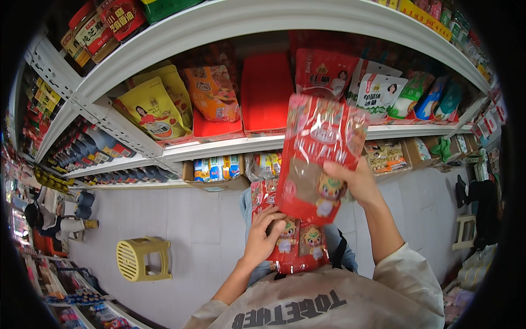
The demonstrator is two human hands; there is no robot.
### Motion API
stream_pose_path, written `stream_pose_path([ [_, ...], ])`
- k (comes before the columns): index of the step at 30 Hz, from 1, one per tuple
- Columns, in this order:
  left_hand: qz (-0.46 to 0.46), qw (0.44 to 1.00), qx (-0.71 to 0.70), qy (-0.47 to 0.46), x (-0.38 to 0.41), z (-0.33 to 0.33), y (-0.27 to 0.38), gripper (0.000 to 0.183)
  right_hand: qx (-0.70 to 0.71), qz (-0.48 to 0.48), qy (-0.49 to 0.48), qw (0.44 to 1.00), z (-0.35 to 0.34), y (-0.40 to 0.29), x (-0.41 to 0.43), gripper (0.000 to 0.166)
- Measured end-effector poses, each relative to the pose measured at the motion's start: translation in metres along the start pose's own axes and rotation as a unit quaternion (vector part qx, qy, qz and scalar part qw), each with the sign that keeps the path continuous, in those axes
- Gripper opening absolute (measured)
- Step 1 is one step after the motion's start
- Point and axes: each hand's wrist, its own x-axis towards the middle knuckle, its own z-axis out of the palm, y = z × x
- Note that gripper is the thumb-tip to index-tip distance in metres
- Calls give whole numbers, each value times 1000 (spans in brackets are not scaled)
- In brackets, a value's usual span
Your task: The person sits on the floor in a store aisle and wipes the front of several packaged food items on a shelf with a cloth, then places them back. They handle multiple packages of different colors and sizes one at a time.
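My right hand (363,181) grips a red plastic pouch (306,142) by its right edge, thumb across the front. The pouch has a clear window with brown contents and a cartoon animal figure. It is raised before the shelf and covers part of the shelf edge. Lower down, more red pouches (298,257) of the same look rest on my lap. My left hand (263,236) holds one of these by its left side, fingers on top and thumb on the front. The raised pouch partly hides them.
Ahead runs a white metal shelf (224,144) with yellow pouches (154,109), an orange pouch (213,92), a red display box (267,94) and white pouches (378,94). Cartons (215,183) stand beneath. A yellow plastic stool (144,259) is at left. People sit far left (45,218) and right (485,205).
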Motion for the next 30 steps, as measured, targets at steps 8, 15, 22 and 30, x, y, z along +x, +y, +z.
stream_pose_path([
  [8, 26, 998, 57, -3, 0, 4, 4, 28, -144, -130, 81, 978, 36, -30, 97, 38],
  [15, 22, 992, 123, -6, -2, 6, 9, 32, -436, -201, 153, 864, 76, -33, 152, 56],
  [22, -1, 991, 130, -13, -6, 11, 17, 40, -523, -255, 208, 786, 101, -21, 231, 50],
  [30, 31, 992, 125, 8, -2, 6, 15, 37, -456, -177, 39, 871, 69, 12, 328, 47],
])
